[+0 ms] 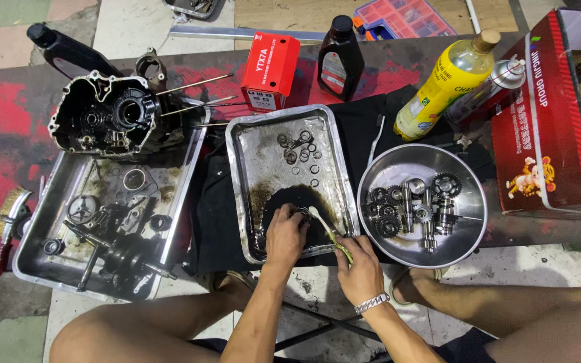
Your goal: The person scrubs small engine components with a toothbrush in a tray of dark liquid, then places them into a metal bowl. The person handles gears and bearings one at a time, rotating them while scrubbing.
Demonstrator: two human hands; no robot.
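Both hands work in the oily tray (pixel 237 144): left hand (pixel 285 236) fingers pinching a small metal part (pixel 303 214), right hand (pixel 360 270) fingers gripping a brush (pixel 327 230).

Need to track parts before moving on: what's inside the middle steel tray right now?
The middle tray holds small rings and washers toward its far end and a dark oily pool near the hands. The left hand covers the small part it grips there.
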